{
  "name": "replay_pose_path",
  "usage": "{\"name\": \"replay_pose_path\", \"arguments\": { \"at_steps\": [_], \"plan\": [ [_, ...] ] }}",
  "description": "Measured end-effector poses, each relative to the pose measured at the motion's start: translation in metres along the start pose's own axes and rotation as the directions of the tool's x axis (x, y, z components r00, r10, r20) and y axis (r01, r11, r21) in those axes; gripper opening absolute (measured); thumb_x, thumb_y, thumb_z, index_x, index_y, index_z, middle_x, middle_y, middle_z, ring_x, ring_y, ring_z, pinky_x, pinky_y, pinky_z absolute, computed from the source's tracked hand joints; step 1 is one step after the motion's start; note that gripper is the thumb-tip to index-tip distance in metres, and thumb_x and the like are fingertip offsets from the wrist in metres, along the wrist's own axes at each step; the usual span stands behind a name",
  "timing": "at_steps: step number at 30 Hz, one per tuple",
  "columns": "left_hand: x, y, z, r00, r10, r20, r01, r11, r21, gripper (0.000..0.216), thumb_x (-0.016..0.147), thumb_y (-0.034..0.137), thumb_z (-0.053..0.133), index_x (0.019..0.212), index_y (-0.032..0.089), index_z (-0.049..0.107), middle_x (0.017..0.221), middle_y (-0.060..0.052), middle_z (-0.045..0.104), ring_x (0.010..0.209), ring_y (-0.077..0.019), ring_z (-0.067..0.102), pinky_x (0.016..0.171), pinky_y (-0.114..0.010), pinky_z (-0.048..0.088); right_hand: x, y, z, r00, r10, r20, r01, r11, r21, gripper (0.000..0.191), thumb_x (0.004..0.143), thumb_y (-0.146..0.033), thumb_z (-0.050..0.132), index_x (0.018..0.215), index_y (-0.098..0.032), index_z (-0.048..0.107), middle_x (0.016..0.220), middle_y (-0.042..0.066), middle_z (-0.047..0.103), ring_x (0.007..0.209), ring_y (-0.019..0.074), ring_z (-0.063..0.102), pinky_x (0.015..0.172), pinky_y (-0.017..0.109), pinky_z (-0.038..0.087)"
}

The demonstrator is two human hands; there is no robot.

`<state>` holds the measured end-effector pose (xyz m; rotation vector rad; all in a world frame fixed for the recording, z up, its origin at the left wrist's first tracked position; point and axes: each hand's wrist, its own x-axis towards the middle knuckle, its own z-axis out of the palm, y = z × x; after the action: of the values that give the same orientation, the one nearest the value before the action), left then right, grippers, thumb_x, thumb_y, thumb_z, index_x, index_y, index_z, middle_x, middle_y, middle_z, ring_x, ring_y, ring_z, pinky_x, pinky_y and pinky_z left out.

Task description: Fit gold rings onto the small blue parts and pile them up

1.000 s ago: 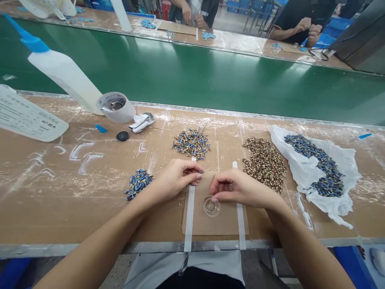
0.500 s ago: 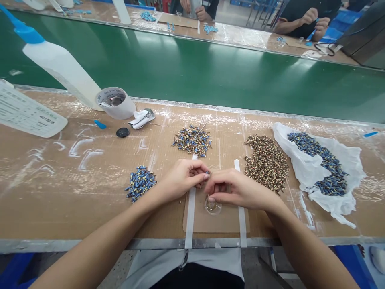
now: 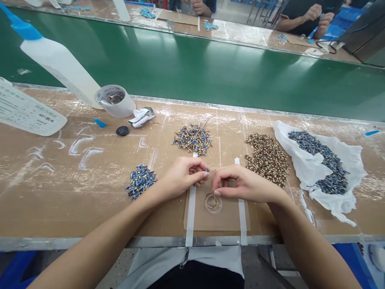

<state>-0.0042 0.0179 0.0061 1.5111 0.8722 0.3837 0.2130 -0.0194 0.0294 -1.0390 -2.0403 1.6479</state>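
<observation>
Beyond your brown, cardboard-covered bench (image 3: 90,208), a glossy green band (image 3: 192,72) is stretching across toward a far worktop (image 3: 246,34). Your left hand (image 3: 183,176) is pinching a tiny blue piece (image 3: 206,170) above the flat brown cardboard pad (image 3: 204,222), presumably so its end is staying exposed. Your right hand (image 3: 240,182), near but apart, is gripping a thin stick-like item (image 3: 213,193) by the fingertips at a clear, round, shallow dish (image 3: 218,208); you are seemingly angling it downward to reach inside, though its kind is too small to tell. Two white tape strips (image 3: 190,216) are running along the pad's sides, likely fixing it in place. Small blue-and-yellow pieces (image 3: 140,181) are lying heaped leftward, brassy brown pieces (image 3: 267,160) rightward, and a mixed blue-and-brass heap (image 3: 188,140), topped by a slim silver metal tool (image 3: 201,128), ahead; the spacing is probably preventing mingling. Farther right, a crumpled white sheet (image 3: 306,170) is cradling more dark-blue pieces (image 3: 326,164), perhaps containing their spread.
</observation>
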Motion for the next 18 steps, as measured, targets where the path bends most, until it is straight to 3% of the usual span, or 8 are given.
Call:
{"name": "replay_pose_path", "arguments": {
  "at_steps": [5, 9, 14, 18],
  "plan": [
    [-0.0002, -0.0006, 0.005, 1.0, -0.006, 0.015, 0.007, 0.996, -0.094, 0.015, 0.086, 0.023, 0.061, 0.093, 0.011, 0.066, 0.073, -0.003, 0.065, 0.067, -0.0119, 0.06, 0.065, -0.024, 0.048, -0.0003, -0.0021, -0.0005, 0.998, 0.007, -0.061, 0.006, 0.977, 0.211, 0.012, 0.09, -0.028, 0.063, 0.086, -0.017, 0.061, 0.082, 0.002, 0.062, 0.073, 0.0116, 0.055, 0.068, 0.025, 0.044],
    [0.0011, -0.0005, 0.0076, 1.0, -0.02, 0.008, 0.021, 0.997, -0.078, 0.014, 0.085, 0.023, 0.062, 0.091, 0.011, 0.065, 0.072, -0.003, 0.065, 0.065, -0.0117, 0.06, 0.064, -0.024, 0.047, -0.0046, -0.0047, -0.004, 0.974, -0.005, -0.227, 0.066, 0.962, 0.265, 0.011, 0.089, -0.027, 0.066, 0.087, -0.017, 0.062, 0.084, 0.003, 0.063, 0.076, 0.0126, 0.058, 0.069, 0.026, 0.046],
    [0.0025, -0.0033, 0.0081, 0.999, -0.032, 0.016, 0.033, 0.996, -0.082, 0.015, 0.085, 0.026, 0.063, 0.092, 0.012, 0.065, 0.073, -0.003, 0.065, 0.065, -0.0124, 0.061, 0.065, -0.026, 0.049, -0.0062, -0.0045, -0.0038, 0.849, -0.087, -0.521, 0.154, 0.984, 0.088, 0.008, 0.089, -0.027, 0.064, 0.087, -0.019, 0.062, 0.087, 0.004, 0.066, 0.081, 0.0161, 0.061, 0.073, 0.03, 0.049],
    [0.0028, -0.0046, 0.0081, 1.0, -0.025, 0.016, 0.027, 0.994, -0.109, 0.015, 0.084, 0.026, 0.064, 0.091, 0.012, 0.064, 0.071, -0.003, 0.066, 0.064, -0.0124, 0.061, 0.065, -0.026, 0.05, -0.0023, -0.0032, 0.0009, 0.772, -0.144, -0.619, 0.14, 0.989, -0.056, 0.007, 0.089, -0.026, 0.063, 0.087, -0.02, 0.063, 0.087, 0.005, 0.067, 0.083, 0.0176, 0.063, 0.073, 0.032, 0.05]
  ]
}}
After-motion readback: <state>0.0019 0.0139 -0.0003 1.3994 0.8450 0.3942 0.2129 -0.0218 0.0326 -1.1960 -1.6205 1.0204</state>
